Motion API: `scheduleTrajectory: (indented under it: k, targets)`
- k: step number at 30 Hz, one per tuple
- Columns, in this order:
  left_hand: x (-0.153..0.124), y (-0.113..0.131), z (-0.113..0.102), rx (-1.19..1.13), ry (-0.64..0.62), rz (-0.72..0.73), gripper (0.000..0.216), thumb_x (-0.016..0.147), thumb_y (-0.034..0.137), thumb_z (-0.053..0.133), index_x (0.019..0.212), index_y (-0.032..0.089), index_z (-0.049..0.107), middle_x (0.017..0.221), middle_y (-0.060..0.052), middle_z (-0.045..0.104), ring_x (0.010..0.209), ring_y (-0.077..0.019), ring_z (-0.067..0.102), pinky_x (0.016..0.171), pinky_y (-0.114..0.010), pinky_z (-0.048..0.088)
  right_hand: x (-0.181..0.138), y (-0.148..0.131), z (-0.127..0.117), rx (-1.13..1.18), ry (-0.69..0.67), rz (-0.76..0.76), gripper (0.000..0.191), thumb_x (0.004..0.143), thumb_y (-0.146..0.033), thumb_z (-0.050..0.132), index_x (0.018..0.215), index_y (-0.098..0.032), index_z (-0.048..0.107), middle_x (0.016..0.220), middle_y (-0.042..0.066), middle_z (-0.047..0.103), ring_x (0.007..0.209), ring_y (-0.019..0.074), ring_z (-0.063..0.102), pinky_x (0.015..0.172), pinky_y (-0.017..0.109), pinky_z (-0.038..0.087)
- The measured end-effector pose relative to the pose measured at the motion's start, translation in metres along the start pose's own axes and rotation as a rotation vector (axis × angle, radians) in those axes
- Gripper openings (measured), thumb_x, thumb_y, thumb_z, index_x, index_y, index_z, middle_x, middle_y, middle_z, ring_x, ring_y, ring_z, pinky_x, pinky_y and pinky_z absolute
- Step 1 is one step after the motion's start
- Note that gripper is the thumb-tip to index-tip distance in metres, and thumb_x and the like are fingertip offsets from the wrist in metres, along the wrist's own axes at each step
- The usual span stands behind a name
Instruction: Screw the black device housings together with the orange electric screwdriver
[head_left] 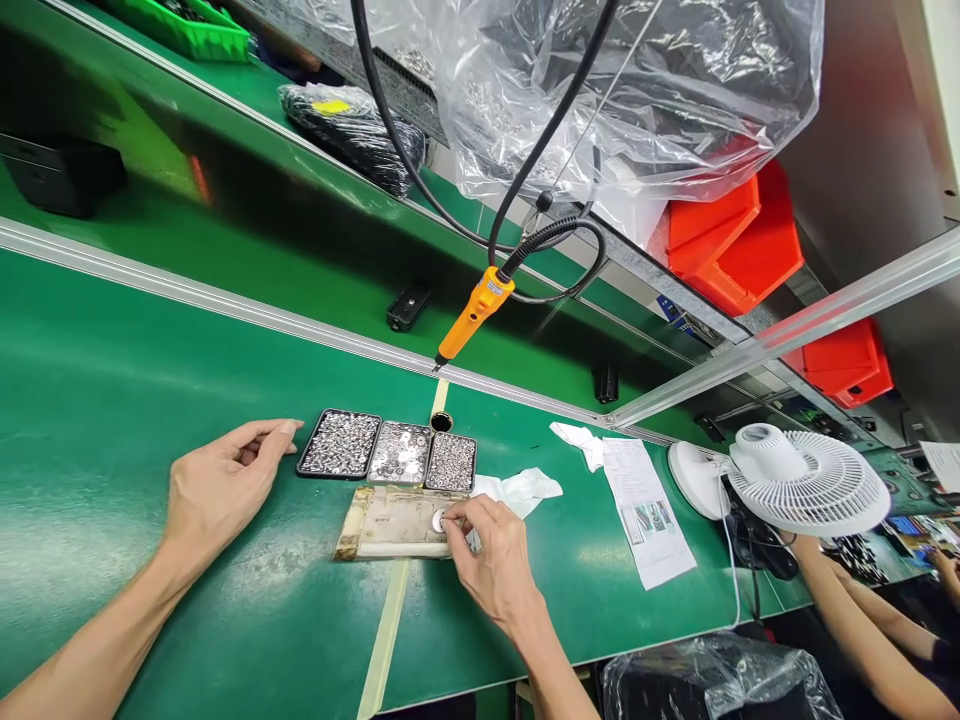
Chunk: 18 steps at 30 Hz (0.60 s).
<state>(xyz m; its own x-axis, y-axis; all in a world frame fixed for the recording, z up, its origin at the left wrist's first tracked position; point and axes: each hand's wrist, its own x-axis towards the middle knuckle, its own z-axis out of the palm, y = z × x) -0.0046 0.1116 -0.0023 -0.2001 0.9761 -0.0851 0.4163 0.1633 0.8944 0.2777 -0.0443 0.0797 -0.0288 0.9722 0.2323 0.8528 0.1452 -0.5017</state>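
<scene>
Keep your right hand (pixel 491 560) low and pinch the small round silver washer (pixel 439 520) lightly by its edge, so it lies flat on the worn beige taped pad (pixel 382 535) under your fingertips; thumb and forefinger are nearly closed on it. Your left hand (pixel 217 490) rests loose and empty on the green bench mat (pixel 112 420), well left of that pinch. Just beyond the washer stand three shallow black trays of small silver parts (pixel 390 455), and farther up hangs the orange electric screwdriver (pixel 472 315).

We see two bare forearms with no sleeves reaching as far as the picture shows. The left hand (pixel 217 490) and the right hand (pixel 491 560) wear no gloves, rings, watch or wristband. The fingernails are short and plain, and we can make out nothing else worn on either arm.
</scene>
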Motion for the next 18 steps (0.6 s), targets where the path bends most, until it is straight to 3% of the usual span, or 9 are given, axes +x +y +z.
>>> scheduleTrajectory:
  k: [18]
  targets:
    - [-0.0001,-0.0012,0.0003,0.006,-0.009,0.007,0.038,0.091,0.056,0.063,0.109,0.028,0.081,0.085,0.001,0.078,0.07,-0.0154,0.061,0.063,-0.024,0.045,-0.0018,-0.0016,0.0055,0.086,0.028,0.094,0.007,0.097,-0.02,0.062,0.095,-0.023,0.067,0.088,0.0,0.068,0.075,0.0149,0.062,0.072,0.028,0.046]
